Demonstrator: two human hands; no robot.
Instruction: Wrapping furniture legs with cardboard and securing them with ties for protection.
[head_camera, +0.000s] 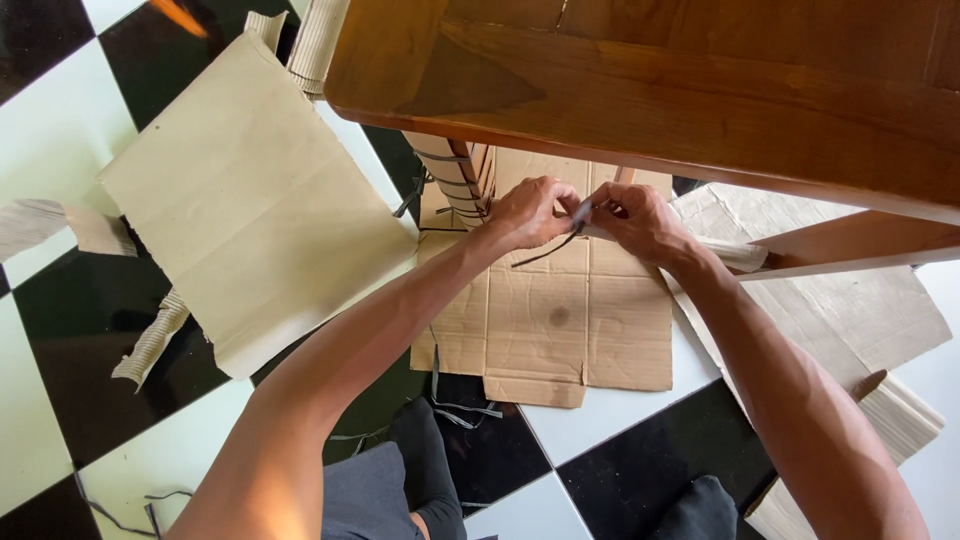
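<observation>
Both hands meet just under the near edge of the wooden table (700, 90). The left hand (532, 212) and right hand (635, 220) are each closed on a dark strap (560, 243) — pinched between them, its loose end trailing down-left. Below lies flattened cardboard (570, 320) on the checkered floor (60, 130); paper (250, 200) lies left.

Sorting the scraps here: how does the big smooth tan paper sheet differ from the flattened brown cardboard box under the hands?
The big smooth tan paper sheet is pale, nearly uncreased and lies left, untouched. The flattened brown cardboard box is darker, shows fold lines and a round stain, and lies below the left hand and right hand. Both lie flat on the checkered floor.
</observation>
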